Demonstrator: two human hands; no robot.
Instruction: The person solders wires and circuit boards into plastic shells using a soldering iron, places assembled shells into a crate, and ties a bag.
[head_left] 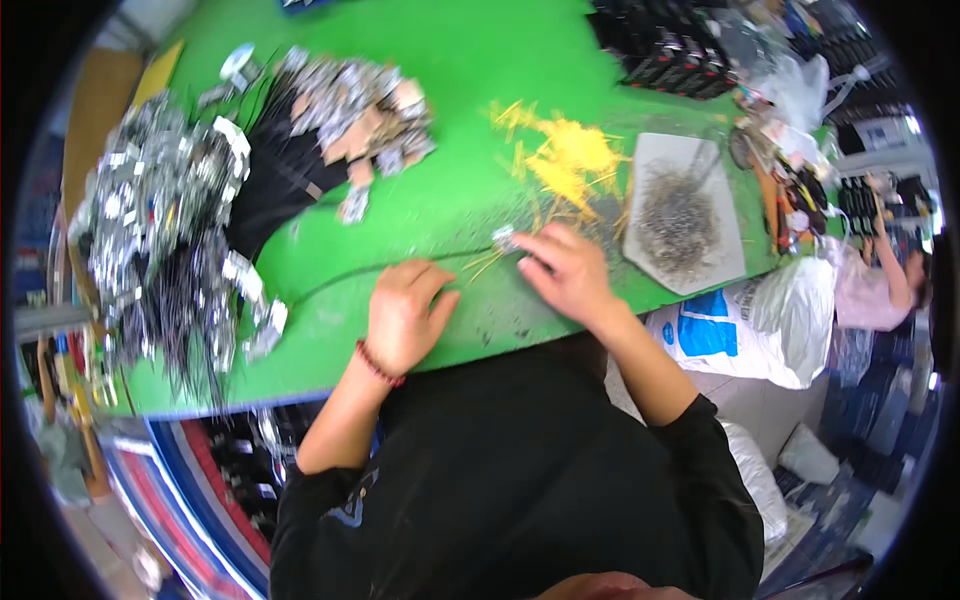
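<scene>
A thin black cable (345, 276) runs across the green table from the left pile to a small silver end piece (504, 238). My left hand (405, 305) rests over the cable, knuckles bent and thumb held apart; its fingertips are partly hidden. With its index fingertip at the silver piece, my right hand (568, 272) has thumb and fingers apart. Some thin yellow sticks (485, 264) lie between the two hands. Beyond the right hand is a heap of yellow sticks (572, 158). A white tray (735, 245) to its right holds many small dark metal bits.
Silver-tagged black cables (165, 215) are heaped at the left. Behind them, black cables with silver and tan tags (365, 110) lie bunched. Black boxes (665, 50) stand at the far right, tools (772, 195) beside the tray. A white sack (770, 320) sits below the table's right edge.
</scene>
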